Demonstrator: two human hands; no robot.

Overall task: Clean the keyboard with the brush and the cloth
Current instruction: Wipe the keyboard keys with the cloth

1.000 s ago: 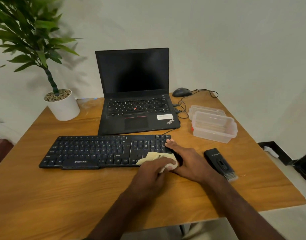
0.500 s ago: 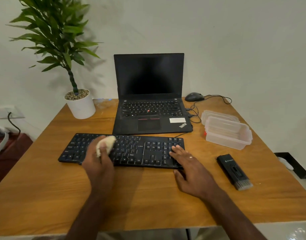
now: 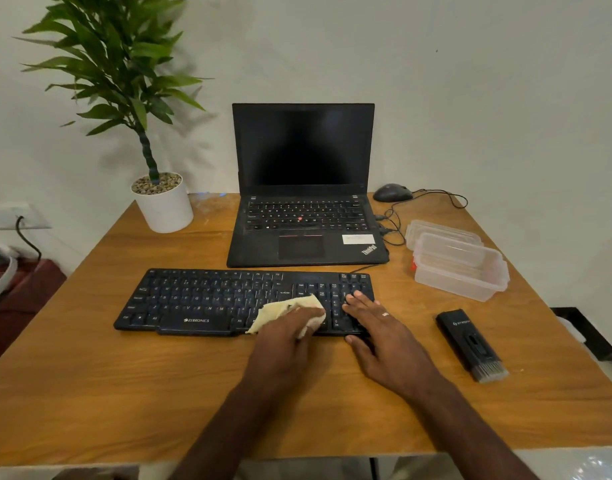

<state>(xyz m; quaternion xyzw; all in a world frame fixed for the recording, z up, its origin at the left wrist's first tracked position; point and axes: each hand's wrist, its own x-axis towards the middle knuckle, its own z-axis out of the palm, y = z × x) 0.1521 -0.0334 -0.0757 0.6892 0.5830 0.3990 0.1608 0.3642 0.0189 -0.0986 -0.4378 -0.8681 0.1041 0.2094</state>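
Wiping pass now back at the right part of the keyboard (image 3: 207, 299), having swept in from its left half half a second ago. Left hand (image 3: 283, 336) pressing the crumpled cloth (image 3: 280, 311) onto the keys, fingers curled over it. Right hand (image 3: 377, 327) flat on the keyboard's right end, fingers spread, steadying it. Brush (image 3: 470, 344) lying untouched right of the keyboard, well apart. Probably well into the cloth stage, with back-and-forth strokes covering the whole board.

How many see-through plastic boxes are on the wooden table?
2. One clear rectangular plastic box sits at the table's right side, beyond the black brush. A second clear box sits right behind it, partly hidden, nearer the mouse cable. It may be only a lid.
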